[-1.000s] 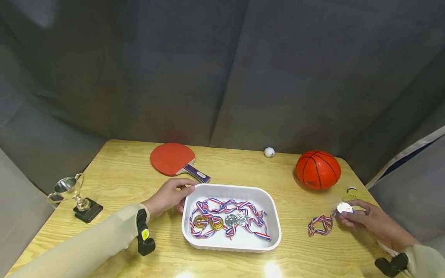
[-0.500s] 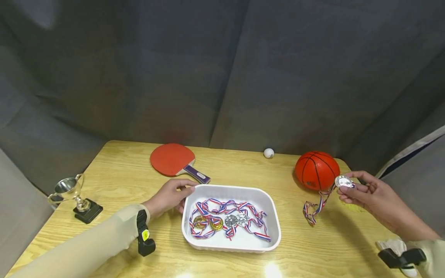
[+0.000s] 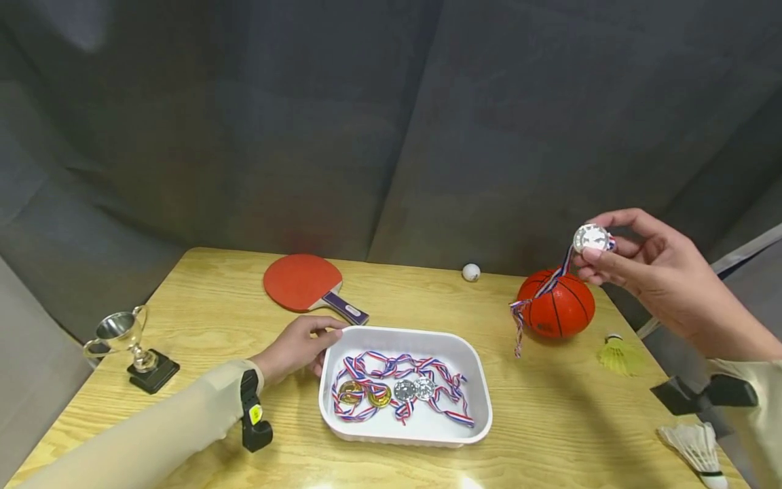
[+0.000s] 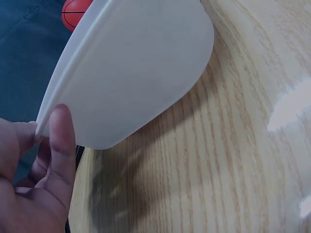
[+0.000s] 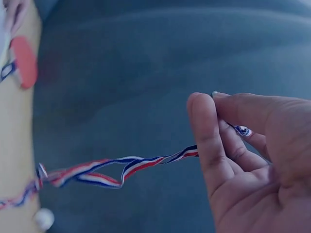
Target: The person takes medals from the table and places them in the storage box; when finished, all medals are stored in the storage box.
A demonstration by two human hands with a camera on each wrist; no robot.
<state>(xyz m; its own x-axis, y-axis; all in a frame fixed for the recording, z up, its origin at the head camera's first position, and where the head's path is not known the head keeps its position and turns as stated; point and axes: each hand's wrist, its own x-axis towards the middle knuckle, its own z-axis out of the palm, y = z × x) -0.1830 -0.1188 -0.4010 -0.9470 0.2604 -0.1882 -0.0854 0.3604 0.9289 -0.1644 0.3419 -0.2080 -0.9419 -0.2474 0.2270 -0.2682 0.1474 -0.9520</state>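
My right hand (image 3: 660,272) pinches a silver medal (image 3: 591,238) between thumb and fingertips, up in the air above the basketball's level. Its striped red, white and blue ribbon (image 5: 141,166) dangles to the left, in front of the red basketball (image 3: 556,305). With thumb and fingers my left hand (image 3: 301,346) grips the left rim of a white plastic tray (image 3: 482,407); the left wrist view has the tray's outer wall (image 4: 141,68) beside the thumb. Inside lie gold medals (image 3: 379,395) and silver medals (image 3: 405,389) with tangled ribbons.
A red table tennis paddle (image 3: 303,282) lies behind the tray, and a white ball (image 3: 471,272) sits at the back edge. A trophy cup (image 3: 131,339) stands at left. Yellow (image 3: 618,356) and white shuttlecocks (image 3: 693,448) lie at right.
My right hand has lifted the silver medal off the table, up and slightly left, its ribbon now hanging free. The left hand stays on the tray's rim.
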